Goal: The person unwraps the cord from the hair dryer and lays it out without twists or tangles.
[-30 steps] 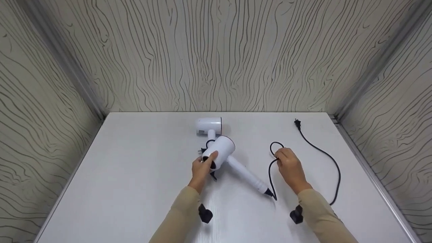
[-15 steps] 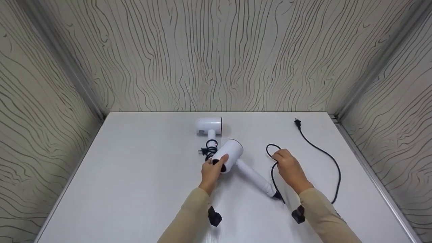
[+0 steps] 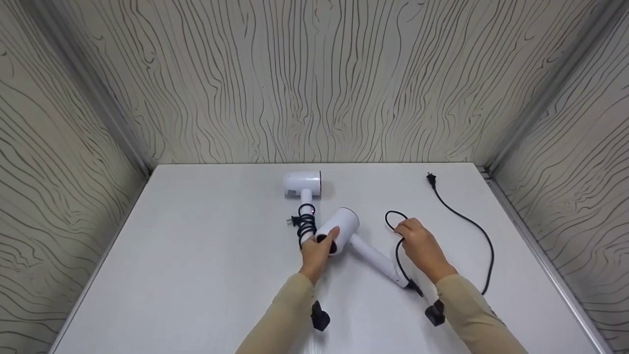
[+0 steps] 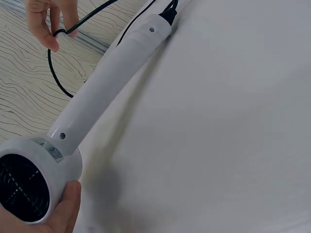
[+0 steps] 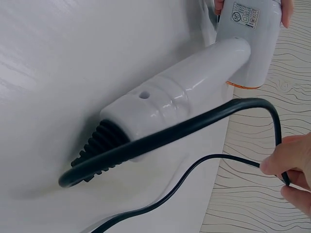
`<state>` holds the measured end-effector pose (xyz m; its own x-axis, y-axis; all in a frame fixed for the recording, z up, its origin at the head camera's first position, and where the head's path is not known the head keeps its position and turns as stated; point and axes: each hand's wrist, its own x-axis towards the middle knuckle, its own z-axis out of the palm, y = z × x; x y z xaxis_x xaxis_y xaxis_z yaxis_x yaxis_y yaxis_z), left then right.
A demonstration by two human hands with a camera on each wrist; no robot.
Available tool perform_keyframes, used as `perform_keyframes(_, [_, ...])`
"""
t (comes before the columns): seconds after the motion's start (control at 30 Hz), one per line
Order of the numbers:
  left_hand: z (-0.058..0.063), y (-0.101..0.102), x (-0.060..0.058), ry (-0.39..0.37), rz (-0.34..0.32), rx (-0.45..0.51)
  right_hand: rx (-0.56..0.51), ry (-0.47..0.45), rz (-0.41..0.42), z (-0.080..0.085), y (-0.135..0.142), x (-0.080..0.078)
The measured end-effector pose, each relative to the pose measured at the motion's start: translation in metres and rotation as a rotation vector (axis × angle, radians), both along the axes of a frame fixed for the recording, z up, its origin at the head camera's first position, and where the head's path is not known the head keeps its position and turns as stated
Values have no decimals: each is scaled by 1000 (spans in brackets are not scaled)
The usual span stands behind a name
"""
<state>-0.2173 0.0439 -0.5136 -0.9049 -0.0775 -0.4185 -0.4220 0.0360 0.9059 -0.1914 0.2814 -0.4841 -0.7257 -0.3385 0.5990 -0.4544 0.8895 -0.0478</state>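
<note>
A white hair dryer [image 3: 346, 223] lies slanted in my left hand [image 3: 316, 253], which grips its barrel near the dark intake grille [image 4: 23, 187]. The handle [image 3: 376, 258] points toward the front right and ends in a black ribbed cord sleeve [image 5: 104, 143]. My right hand [image 3: 420, 246] pinches the black cord [image 5: 194, 124] to the right of the handle, with a small loop standing beyond the fingers. From there the cord runs behind the right forearm and curves back to a two-pin plug [image 3: 431, 180] at the far right of the table.
Behind my left hand lies a second white hair dryer [image 3: 302, 183]. Its black cord [image 3: 307, 223] is wound round its handle, with the plug [image 3: 293, 221] sticking out leftward. The white table [image 3: 206, 255] is enclosed by wood-patterned walls [image 3: 314, 83] at the back and sides.
My left hand has moved the hair dryer right and a little toward me, uncovering the second dryer's wound cord. My right hand stays nearly in place, still pinching the cord.
</note>
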Motion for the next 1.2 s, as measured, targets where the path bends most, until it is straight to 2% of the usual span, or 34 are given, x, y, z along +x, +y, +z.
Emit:
perform_keyframes(0.17, [1, 1, 1, -3, -14, -5, 27, -8, -19, -1, 0, -1])
perform_keyframes(0.37, [1, 6, 0, -38, -21, -38, 21, -14, 0, 0, -1, 0])
perform_keyframes(0.63, [-4, 7, -5, -57, -27, -52, 62, -109, -1, 4, -3, 4])
perform_keyframes(0.8, [-6, 7, -10, -71, -55, -48, 76, -126, 7, 7, -3, 7])
perform_keyframes(0.93, [-6, 9, -12, -72, -80, -39, 74, -142, -19, 6, 0, 9])
perform_keyframes(1.07, [-6, 11, -14, -51, -90, -17, 115, -105, -30, 2, 4, 10])
perform_keyframes(1.2, [-6, 12, -15, -33, -89, -35, 172, -43, -2, -1, 8, 10])
